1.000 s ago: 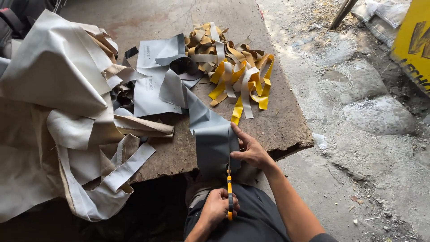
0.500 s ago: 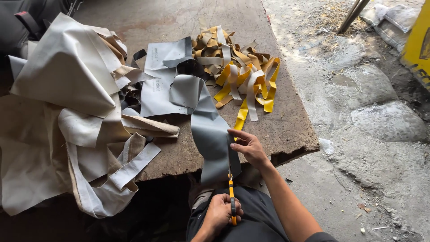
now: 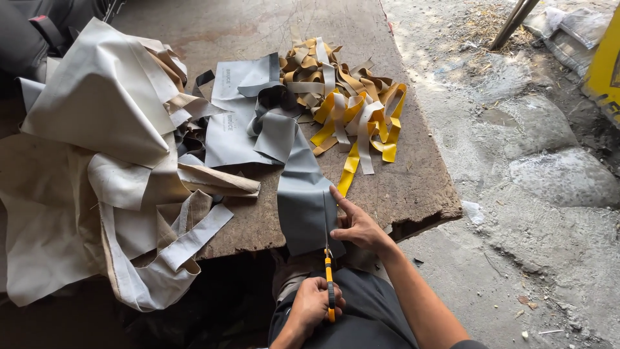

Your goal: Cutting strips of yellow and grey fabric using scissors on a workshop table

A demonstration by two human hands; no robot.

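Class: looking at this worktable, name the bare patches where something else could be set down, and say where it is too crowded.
Bare wood shows along the table's far edge beyond the yellow strips, and on the near right corner beside the right hand. The left side is crowded with pale sheets; the grey strip fills the middle.

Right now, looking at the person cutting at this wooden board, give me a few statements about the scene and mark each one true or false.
1. The left hand grips scissors with orange handles. True.
2. The right hand rests on the table edge, away from any material. False: it holds down the grey strip beside the blades.
3. A heap of yellow and tan strips lies on the wooden table beyond the grey strip. True.
4. The big pile of pale sheets sits to the right of the grey strip. False: it lies to the left.
5. The scissors are cutting a yellow strip. False: the blades are in the grey strip.
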